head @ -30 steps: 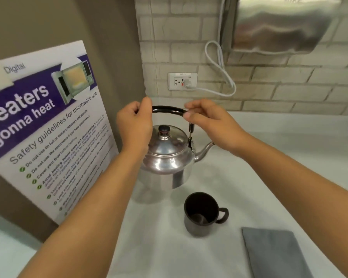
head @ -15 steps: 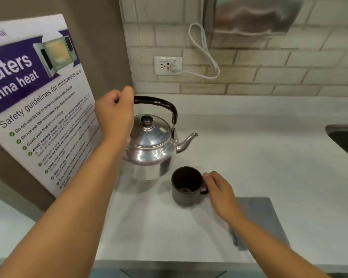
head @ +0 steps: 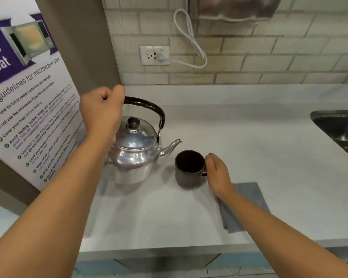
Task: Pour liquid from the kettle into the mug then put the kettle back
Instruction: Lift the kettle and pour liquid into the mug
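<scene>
A shiny steel kettle [head: 137, 155] with a black arched handle stands on the white counter [head: 249, 153], its spout pointing right toward a dark mug [head: 189, 169]. My left hand [head: 101, 111] is closed around the left end of the kettle's handle. The mug stands upright just right of the spout. Its handle is mostly hidden by my right hand [head: 216, 173], whose fingers grip it. The mug's inside looks dark; I cannot tell whether it holds liquid.
A grey folded cloth [head: 247, 205] lies right of the mug under my right wrist. A microwave safety poster [head: 28, 101] leans at the left. A steel sink [head: 342, 127] sits at the far right. A wall socket [head: 154, 55] with a white cord is behind.
My right hand left the kettle's handle, dropped to the mug and took hold of its handle. The left hand kept its grip on the kettle. The camera tilted down.
</scene>
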Demonstrator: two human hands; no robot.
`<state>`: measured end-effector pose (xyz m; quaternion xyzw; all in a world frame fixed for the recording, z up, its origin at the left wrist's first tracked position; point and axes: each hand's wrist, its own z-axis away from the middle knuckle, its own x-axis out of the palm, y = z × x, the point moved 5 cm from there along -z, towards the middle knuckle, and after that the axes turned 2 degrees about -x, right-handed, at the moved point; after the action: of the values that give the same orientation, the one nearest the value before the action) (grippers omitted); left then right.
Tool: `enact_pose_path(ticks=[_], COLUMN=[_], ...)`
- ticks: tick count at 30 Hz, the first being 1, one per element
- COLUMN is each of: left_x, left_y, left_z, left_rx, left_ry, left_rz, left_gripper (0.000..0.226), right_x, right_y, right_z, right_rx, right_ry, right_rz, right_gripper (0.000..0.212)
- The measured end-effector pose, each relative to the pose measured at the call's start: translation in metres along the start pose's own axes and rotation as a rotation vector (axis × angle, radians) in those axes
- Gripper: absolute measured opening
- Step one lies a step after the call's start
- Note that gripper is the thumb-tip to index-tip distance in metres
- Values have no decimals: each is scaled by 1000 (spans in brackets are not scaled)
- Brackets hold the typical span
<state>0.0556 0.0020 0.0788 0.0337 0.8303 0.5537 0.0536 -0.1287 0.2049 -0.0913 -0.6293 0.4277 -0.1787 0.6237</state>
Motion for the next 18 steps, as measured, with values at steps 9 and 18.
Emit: enact_pose_path(ticks=[9,18], left_x=[13,25], left_y=[12,19], left_z=[9,13], left_rx=[108,142], left_ry=[-75,-147], left_rz=[-137,-237], left_gripper=[37,32], right_x=[-1,-1], right_y=[3,4], right_z=[-2,-3], right_rx=[-45,-71], right_ry=[-17,-38], right_rz=[15,9], right_gripper=[31,34])
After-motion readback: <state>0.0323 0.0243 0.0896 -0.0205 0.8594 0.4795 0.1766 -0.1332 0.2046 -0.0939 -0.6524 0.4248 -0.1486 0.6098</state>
